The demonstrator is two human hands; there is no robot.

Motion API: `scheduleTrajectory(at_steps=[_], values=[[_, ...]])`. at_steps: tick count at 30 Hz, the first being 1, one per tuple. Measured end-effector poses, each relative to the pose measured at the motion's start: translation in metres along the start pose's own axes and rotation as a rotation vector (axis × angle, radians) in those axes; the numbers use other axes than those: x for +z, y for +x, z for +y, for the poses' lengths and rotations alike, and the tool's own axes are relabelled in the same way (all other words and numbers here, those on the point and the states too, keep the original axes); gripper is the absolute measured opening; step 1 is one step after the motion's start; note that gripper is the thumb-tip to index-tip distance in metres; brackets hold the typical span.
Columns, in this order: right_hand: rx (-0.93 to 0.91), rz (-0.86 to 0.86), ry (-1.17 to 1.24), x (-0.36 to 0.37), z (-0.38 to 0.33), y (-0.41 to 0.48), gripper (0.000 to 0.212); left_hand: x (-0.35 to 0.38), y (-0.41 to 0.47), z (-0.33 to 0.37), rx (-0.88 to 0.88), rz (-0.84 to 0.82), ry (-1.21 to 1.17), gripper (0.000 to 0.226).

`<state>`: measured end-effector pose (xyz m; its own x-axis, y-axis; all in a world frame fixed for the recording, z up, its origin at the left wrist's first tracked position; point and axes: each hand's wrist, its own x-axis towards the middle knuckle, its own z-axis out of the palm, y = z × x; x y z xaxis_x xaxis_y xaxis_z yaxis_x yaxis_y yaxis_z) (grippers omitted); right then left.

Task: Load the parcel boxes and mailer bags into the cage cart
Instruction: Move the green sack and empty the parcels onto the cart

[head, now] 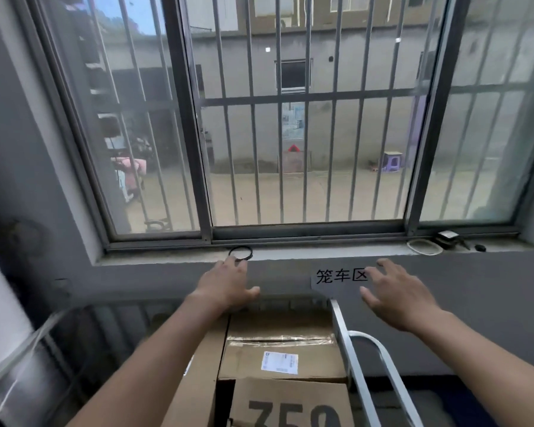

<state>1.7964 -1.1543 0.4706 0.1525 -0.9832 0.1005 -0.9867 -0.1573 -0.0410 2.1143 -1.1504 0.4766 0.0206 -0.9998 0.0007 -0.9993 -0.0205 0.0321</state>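
Observation:
Several brown parcel boxes are stacked below me inside the cage cart. A taped box with a white label (279, 352) lies flat, a box printed "350" (290, 405) sits in front of it, and a tall box (198, 374) stands at the left. The cart's metal frame (349, 359) runs along the right of the stack. My left hand (225, 282) is raised over the far edge of the boxes with fingers straight, holding nothing. Level with it to the right of the cart frame, my right hand (395, 291) is held up, fingers spread and empty.
A grey wall with a barred window (290, 118) is straight ahead. A paper sign (341, 277) is stuck below the sill. On the sill lie a black ring (240, 252), a white ring (424, 246) and small dark items (447, 237). Wire mesh (84, 349) stands at the left.

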Motion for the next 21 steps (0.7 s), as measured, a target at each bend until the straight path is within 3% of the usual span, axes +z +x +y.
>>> scheduleTrajectory(at_steps=[12,21], values=[[-0.068,-0.028,0.022,-0.009,0.028,-0.016,0.058,-0.026,-0.016,0.04,-0.031,0.044,0.026,0.072],[-0.053,0.012,0.049,-0.02,0.007,-0.026,0.062,-0.027,-0.023,0.037,0.015,0.088,0.144,0.067]])
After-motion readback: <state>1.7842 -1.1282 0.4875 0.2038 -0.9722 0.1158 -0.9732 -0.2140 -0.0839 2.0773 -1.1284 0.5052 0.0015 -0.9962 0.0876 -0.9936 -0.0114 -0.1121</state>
